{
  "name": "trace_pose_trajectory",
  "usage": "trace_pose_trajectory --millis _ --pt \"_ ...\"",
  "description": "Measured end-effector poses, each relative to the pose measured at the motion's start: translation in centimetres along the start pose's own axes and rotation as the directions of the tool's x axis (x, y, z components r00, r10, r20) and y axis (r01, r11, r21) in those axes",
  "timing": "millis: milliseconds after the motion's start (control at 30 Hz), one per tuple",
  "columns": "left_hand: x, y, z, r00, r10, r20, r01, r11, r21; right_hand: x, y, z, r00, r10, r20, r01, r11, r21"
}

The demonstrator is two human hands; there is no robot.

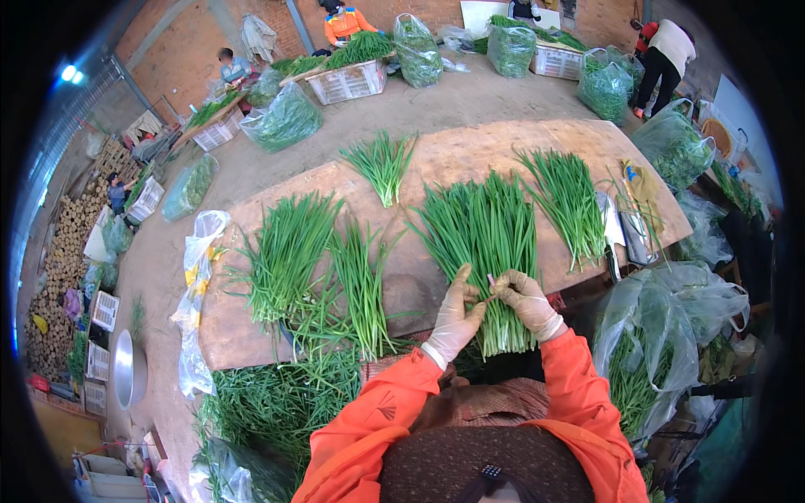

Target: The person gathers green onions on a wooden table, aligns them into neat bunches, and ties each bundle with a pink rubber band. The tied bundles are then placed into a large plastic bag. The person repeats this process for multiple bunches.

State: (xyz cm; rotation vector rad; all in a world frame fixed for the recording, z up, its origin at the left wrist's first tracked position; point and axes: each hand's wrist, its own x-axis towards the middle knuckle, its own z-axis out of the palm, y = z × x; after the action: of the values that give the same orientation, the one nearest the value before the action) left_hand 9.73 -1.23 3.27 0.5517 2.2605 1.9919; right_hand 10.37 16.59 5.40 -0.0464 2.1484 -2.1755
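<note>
A thick bunch of green garlic chives (pixel 487 226) lies at the table's near edge, its pale cut ends towards me. My left hand (pixel 459 311), in a thin pale glove, is at the bunch's left side, thumb and fingers pinching a thin reddish tie (pixel 490 298) that crosses the stems. On the right, my gloved right hand (pixel 525 302) pinches the tie's other part, with a pinkish end sticking up. Smaller heaps of chives rest at the left (pixel 286 251), beside it (pixel 365 283), at the back (pixel 382 166) and at the right (pixel 569 201).
A cleaver (pixel 610 220), a second broad blade (pixel 635 236) and a yellowish glove (pixel 641 182) lie on the right of the wooden table (pixel 503 135). Plastic bags of greens (pixel 654 352) stand close at my right. Loose greens (pixel 277 402) pile at lower left. Several people work farther off.
</note>
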Motion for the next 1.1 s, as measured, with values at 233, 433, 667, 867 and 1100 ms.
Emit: trace_pose_trajectory --millis 233,433,667,867,1100 --pt "1.2 2.1 1.3 0.917 -0.093 0.387 -0.223 0.685 0.694 -2.3 0.4 -4.2 0.902 -0.145 -0.406 0.380 0.713 0.589" --pt "1.7 3.1 2.1 0.913 -0.056 0.404 -0.263 0.678 0.687 -2.3 2.8 -8.5 0.886 0.059 -0.460 0.318 0.646 0.694" --pt "5.1 3.9 6.3 0.893 0.264 0.365 -0.445 0.649 0.617 -1.0 -1.0 -5.1 0.910 -0.074 -0.407 0.314 0.764 0.563" --pt "6.2 1.2 6.5 0.794 0.452 0.407 -0.608 0.611 0.507 -0.6 0.0 -5.8 0.882 0.046 -0.468 0.250 0.798 0.549" --pt "6.2 0.3 6.4 0.760 0.539 0.362 -0.649 0.646 0.402 -0.4 2.0 -6.6 0.876 0.094 -0.472 0.330 0.596 0.732"
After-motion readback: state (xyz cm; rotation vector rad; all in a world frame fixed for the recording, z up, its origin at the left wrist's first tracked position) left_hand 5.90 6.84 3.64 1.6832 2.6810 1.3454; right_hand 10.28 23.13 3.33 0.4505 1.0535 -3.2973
